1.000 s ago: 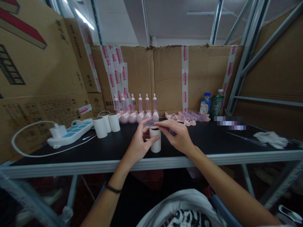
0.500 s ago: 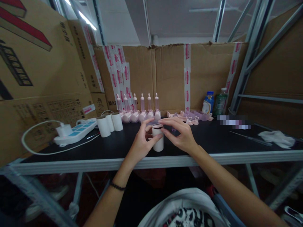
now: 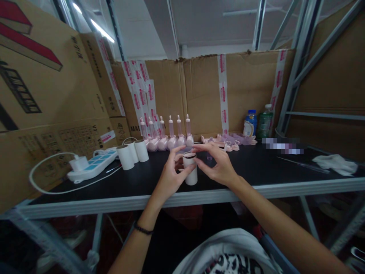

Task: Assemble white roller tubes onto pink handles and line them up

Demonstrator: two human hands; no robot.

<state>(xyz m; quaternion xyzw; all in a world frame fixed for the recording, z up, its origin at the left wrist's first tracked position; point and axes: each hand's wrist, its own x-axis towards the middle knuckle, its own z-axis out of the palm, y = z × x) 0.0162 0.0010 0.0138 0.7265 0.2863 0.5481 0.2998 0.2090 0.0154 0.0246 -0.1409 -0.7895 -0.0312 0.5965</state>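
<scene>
White cylinder point(image 3: 191, 177) is being held upright near the front edge of the black-topped bench point(image 3: 251, 176) in the head view, the left hand's point(image 3: 170, 173) grip being clamped around its side. At the rim, the right hand's point(image 3: 218, 163) thumb and forefinger are being spread wider than a second ago; whether anything is being pinched there cannot be told. Attention is apparently being kept on the cylinder's mouth, the work there seemingly being left unfinished.
</scene>
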